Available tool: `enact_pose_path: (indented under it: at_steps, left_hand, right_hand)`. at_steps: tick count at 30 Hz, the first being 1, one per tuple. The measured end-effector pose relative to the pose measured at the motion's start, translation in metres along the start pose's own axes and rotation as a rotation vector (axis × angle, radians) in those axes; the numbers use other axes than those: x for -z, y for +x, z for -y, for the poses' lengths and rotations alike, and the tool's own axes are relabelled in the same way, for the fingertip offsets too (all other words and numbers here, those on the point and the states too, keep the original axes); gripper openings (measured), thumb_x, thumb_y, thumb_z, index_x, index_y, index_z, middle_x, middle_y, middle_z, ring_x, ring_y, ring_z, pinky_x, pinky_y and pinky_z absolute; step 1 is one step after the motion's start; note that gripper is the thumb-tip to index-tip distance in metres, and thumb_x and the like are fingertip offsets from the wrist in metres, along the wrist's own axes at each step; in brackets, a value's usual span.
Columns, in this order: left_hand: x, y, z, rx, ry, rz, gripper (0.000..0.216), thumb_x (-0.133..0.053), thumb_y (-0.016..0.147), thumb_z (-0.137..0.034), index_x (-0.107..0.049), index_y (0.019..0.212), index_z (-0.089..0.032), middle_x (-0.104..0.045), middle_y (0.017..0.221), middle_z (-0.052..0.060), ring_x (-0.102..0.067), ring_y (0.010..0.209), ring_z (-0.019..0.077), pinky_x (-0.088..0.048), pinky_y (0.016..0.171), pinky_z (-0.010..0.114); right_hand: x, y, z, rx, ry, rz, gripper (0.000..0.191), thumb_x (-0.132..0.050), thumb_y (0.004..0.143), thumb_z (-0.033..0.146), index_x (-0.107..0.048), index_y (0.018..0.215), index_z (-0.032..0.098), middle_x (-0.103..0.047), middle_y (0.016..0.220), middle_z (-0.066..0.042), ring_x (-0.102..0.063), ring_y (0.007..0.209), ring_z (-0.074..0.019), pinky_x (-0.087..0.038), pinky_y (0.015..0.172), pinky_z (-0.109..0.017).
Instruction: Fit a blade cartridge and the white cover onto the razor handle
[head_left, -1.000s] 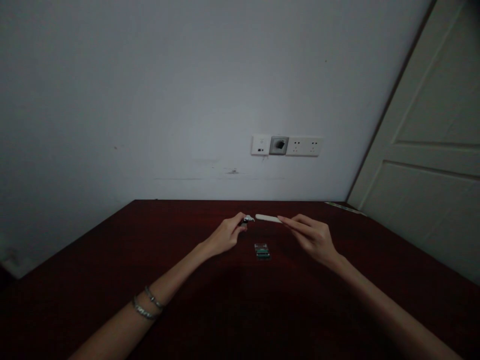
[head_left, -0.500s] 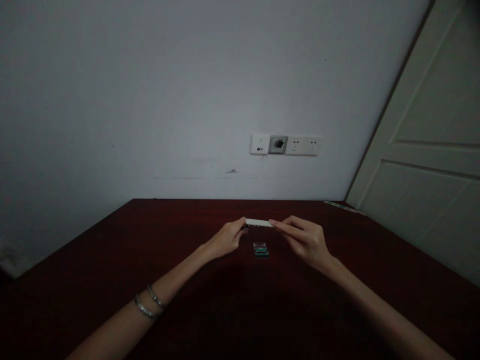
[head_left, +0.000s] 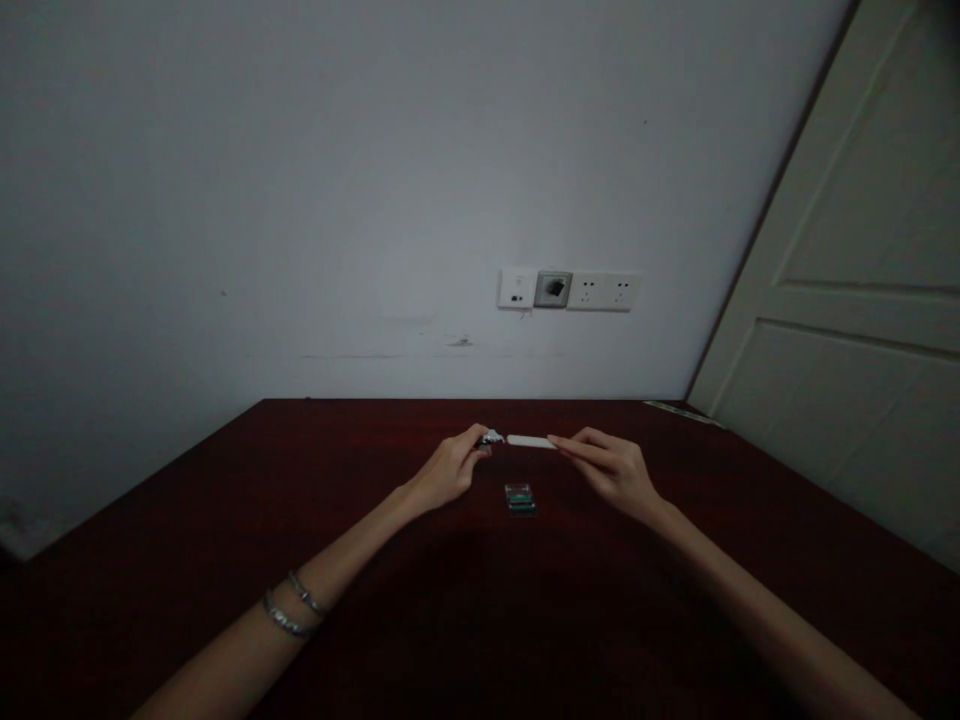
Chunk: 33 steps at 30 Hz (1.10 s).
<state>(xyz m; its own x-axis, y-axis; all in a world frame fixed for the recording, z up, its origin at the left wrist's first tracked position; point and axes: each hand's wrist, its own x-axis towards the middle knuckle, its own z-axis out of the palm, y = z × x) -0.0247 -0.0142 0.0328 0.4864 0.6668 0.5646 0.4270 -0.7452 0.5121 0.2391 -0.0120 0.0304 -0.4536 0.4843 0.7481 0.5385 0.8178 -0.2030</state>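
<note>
My left hand [head_left: 448,470] is closed on a small shiny silver and dark object [head_left: 490,438], whose kind I cannot make out. My right hand [head_left: 611,466] pinches one end of a thin flat white piece [head_left: 529,441], which points left. Its free end is close to the silver object, with a narrow gap between them. Below and between both hands, a small clear item with green parts [head_left: 520,499] lies on the dark red tabletop [head_left: 360,440]. Two bracelets [head_left: 287,612] circle my left wrist.
A pale wall with a row of sockets [head_left: 566,290] rises behind the table. To the right stands a panelled door [head_left: 862,330]. A thin pale strip [head_left: 679,412] lies at the table's back right edge.
The white piece has come away from my left hand and shifted slightly right with my right hand. The silver object in my left hand now shows.
</note>
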Motion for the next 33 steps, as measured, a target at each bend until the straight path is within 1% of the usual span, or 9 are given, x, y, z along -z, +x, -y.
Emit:
enact_pose_path:
  at_steps: [2, 5, 9, 14, 20, 22, 27, 31, 33]
  left_hand:
    - [0.003, 0.001, 0.000, -0.004, 0.008, -0.034, 0.012, -0.037, 0.087, -0.015, -0.047, 0.092, -0.016, -0.056, 0.084, 0.004, -0.055, 0.078, 0.0128, -0.041, 0.076, 0.025]
    - [0.002, 0.001, 0.003, -0.010, 0.016, -0.021, 0.013, -0.038, 0.086, -0.013, -0.046, 0.095, -0.016, -0.056, 0.085, 0.004, -0.055, 0.079, 0.0127, -0.041, 0.076, 0.025]
    - [-0.004, -0.001, 0.007, -0.020, 0.015, -0.003, 0.013, -0.038, 0.086, -0.012, -0.046, 0.095, -0.016, -0.056, 0.085, 0.004, -0.055, 0.077, 0.0131, -0.042, 0.073, 0.025]
    - [-0.003, -0.001, 0.008, -0.010, 0.017, -0.016, 0.014, -0.039, 0.085, -0.012, -0.046, 0.096, -0.016, -0.057, 0.083, 0.003, -0.056, 0.076, 0.0125, -0.042, 0.073, 0.024]
    - [-0.010, -0.003, 0.012, -0.023, -0.030, -0.023, 0.013, -0.039, 0.083, -0.010, -0.047, 0.093, -0.015, -0.056, 0.082, 0.003, -0.056, 0.074, 0.0124, -0.043, 0.071, 0.025]
    - [-0.013, -0.002, 0.011, -0.008, -0.064, -0.021, 0.012, -0.040, 0.083, -0.010, -0.046, 0.092, -0.016, -0.057, 0.081, 0.003, -0.056, 0.073, 0.0123, -0.043, 0.071, 0.025]
    - [-0.015, -0.002, 0.007, 0.034, -0.106, -0.003, 0.009, -0.041, 0.084, -0.012, -0.046, 0.090, -0.017, -0.060, 0.079, 0.002, -0.057, 0.073, 0.0126, -0.043, 0.071, 0.026]
    - [-0.015, -0.003, 0.007, 0.049, -0.085, 0.008, 0.016, -0.042, 0.084, -0.012, -0.045, 0.098, -0.016, -0.062, 0.080, 0.003, -0.058, 0.073, 0.0135, -0.044, 0.071, 0.027]
    - [-0.014, -0.003, 0.008, 0.047, -0.084, 0.013, 0.014, -0.042, 0.084, -0.013, -0.046, 0.097, -0.016, -0.062, 0.079, 0.003, -0.058, 0.073, 0.0134, -0.044, 0.070, 0.027]
  right_hand:
    - [0.003, 0.000, -0.001, -0.029, 0.016, -0.032, 0.031, -0.047, 0.087, 0.022, -0.061, 0.114, 0.024, -0.062, 0.080, -0.004, -0.056, 0.069, -0.0116, -0.045, 0.061, -0.023]
    - [0.004, 0.007, 0.015, -0.028, 0.074, -0.103, 0.031, -0.047, 0.087, 0.021, -0.060, 0.115, 0.025, -0.061, 0.080, -0.004, -0.057, 0.070, -0.0118, -0.045, 0.061, -0.023]
    - [-0.001, 0.013, 0.035, 0.017, 0.126, -0.063, 0.032, -0.048, 0.087, 0.020, -0.060, 0.116, 0.026, -0.062, 0.082, -0.004, -0.057, 0.072, -0.0120, -0.045, 0.062, -0.023]
    - [-0.001, 0.012, 0.024, 0.040, 0.124, -0.041, 0.033, -0.049, 0.086, 0.017, -0.060, 0.116, 0.027, -0.061, 0.079, -0.004, -0.056, 0.068, -0.0119, -0.045, 0.059, -0.023]
    - [0.001, 0.015, 0.030, 0.076, 0.144, -0.041, 0.037, -0.050, 0.084, 0.016, -0.058, 0.118, 0.028, -0.062, 0.082, -0.004, -0.057, 0.070, -0.0124, -0.045, 0.060, -0.024]
    - [0.000, 0.013, 0.026, 0.054, 0.135, -0.049, 0.034, -0.050, 0.085, 0.016, -0.060, 0.116, 0.027, -0.061, 0.079, -0.003, -0.056, 0.068, -0.0119, -0.045, 0.059, -0.023]
    - [0.002, 0.013, 0.021, -0.013, 0.175, -0.168, 0.031, -0.052, 0.084, 0.016, -0.062, 0.112, 0.025, -0.060, 0.077, -0.003, -0.055, 0.066, -0.0116, -0.044, 0.058, -0.023]
    - [-0.003, 0.013, 0.024, -0.005, 0.181, -0.129, 0.033, -0.052, 0.084, 0.016, -0.061, 0.114, 0.026, -0.060, 0.079, -0.003, -0.055, 0.068, -0.0118, -0.044, 0.060, -0.024]
    - [-0.006, 0.010, 0.018, -0.021, 0.170, -0.122, 0.032, -0.052, 0.084, 0.017, -0.061, 0.114, 0.025, -0.060, 0.078, -0.003, -0.055, 0.067, -0.0116, -0.044, 0.059, -0.024]
